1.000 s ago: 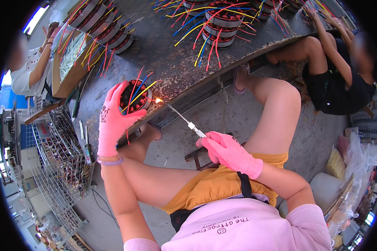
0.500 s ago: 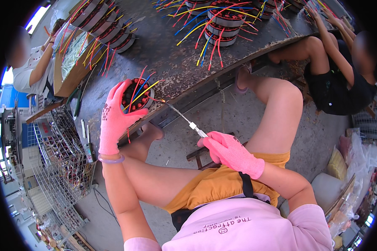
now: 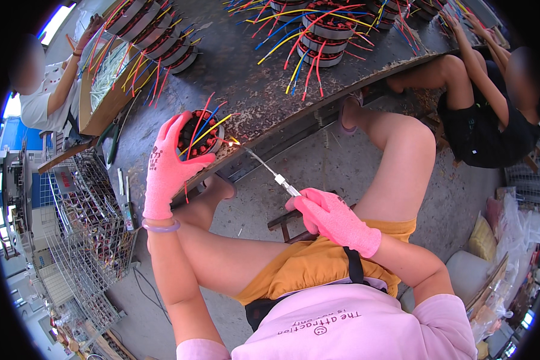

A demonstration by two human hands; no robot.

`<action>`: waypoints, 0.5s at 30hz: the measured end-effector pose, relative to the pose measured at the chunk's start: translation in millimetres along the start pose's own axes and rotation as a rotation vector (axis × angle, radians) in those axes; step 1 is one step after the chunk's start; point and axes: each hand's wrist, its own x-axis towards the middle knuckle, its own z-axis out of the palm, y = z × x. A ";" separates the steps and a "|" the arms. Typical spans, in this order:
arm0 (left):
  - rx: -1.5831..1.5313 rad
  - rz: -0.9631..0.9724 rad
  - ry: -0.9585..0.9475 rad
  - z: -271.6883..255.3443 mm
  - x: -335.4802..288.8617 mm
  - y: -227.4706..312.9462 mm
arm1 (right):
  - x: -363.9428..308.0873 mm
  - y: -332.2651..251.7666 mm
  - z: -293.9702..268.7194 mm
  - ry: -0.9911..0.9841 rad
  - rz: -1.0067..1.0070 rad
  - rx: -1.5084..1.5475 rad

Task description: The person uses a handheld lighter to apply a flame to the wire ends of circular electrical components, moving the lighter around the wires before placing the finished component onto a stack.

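Note:
My left hand (image 3: 171,162), in a pink glove, is wrapped round the near left side of a motor stator (image 3: 209,143) at the bench edge. The thumb lies along its front and the fingers along its rim. Red, blue and yellow leads stick up and out of the stator. My right hand (image 3: 333,221), also gloved in pink, grips a slim lighter torch (image 3: 280,181) with a clear body and long thin metal nozzle. A small flame (image 3: 234,142) burns at its tip, just right of the stator, close to a short lead.
Stacks of wired stators (image 3: 327,36) stand at the back of the dark worn bench (image 3: 246,78), with another stack (image 3: 153,36) at far left. A cardboard box (image 3: 102,99) holds pale strips. Co-workers sit left and right. Wire baskets (image 3: 90,240) stand lower left.
The flame at the torch tip looks bigger and brighter. The torch tip has drawn slightly away from the stator. The co-worker's hand at left has risen.

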 end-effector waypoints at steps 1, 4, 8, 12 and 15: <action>0.004 0.005 0.002 0.1 0.0 -0.4 | 0.1 0.1 0.0 0.003 0.006 0.009; 0.009 0.010 -0.001 -0.1 0.4 -0.1 | 1.2 2.5 0.7 0.003 -0.035 -0.006; 0.000 -0.001 -0.006 0.1 0.0 -0.4 | 0.5 -0.6 1.2 0.007 0.004 -0.005; -0.001 -0.002 -0.006 0.5 -0.7 -2.3 | 1.3 2.2 0.4 0.004 -0.015 -0.023; -0.003 -0.015 -0.018 -0.4 -0.5 0.4 | 1.3 2.6 0.8 0.007 -0.007 -0.015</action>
